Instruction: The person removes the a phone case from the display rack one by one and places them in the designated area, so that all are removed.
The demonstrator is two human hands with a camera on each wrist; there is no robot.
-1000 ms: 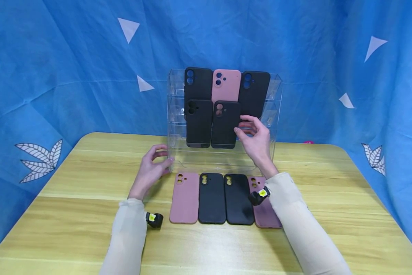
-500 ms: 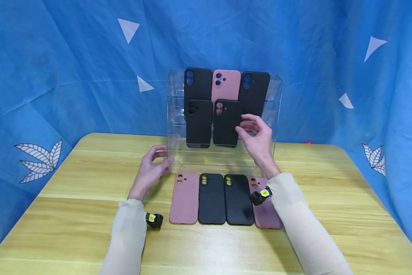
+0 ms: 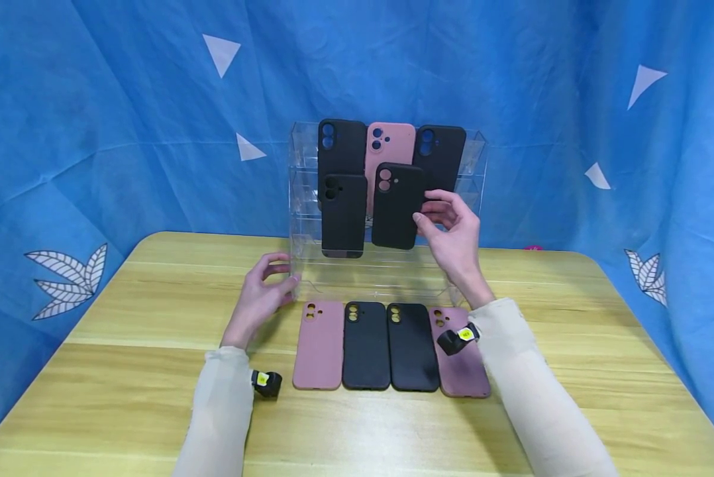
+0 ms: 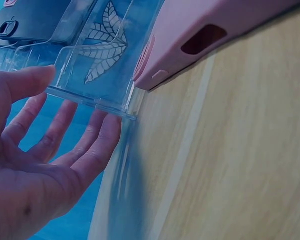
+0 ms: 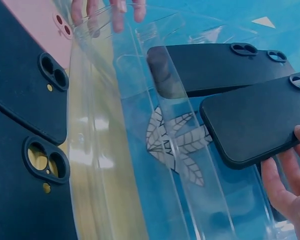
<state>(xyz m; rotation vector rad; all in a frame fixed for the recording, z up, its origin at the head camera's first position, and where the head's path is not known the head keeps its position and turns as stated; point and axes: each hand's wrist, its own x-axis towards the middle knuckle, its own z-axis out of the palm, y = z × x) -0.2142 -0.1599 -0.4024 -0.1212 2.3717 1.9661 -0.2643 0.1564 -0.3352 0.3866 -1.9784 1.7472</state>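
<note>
My right hand (image 3: 452,228) pinches a black phone case (image 3: 396,207) by its right edge, thumb in front. The case is slightly tilted, in front of a clear tiered display rack (image 3: 387,278); its lower edge shows apart from the tier in the right wrist view. My left hand (image 3: 261,288) touches the rack's left side low down, fingers spread and fairly straight in the left wrist view. Another black case (image 3: 343,215) stands in a lower tier. Behind it in the upper tier are a black case (image 3: 340,146), a pink case (image 3: 391,142) and a black case (image 3: 443,156).
On the wooden table (image 3: 154,384), a row before the rack holds a pink case (image 3: 319,344), two black cases (image 3: 366,344) and a pink case (image 3: 467,364) partly under my right wrist camera (image 3: 452,341). A blue curtain (image 3: 154,132) hangs behind.
My right hand has lifted the black case up and a little to the right, out of line with the case beside it. My left hand has stayed at the rack's side.
</note>
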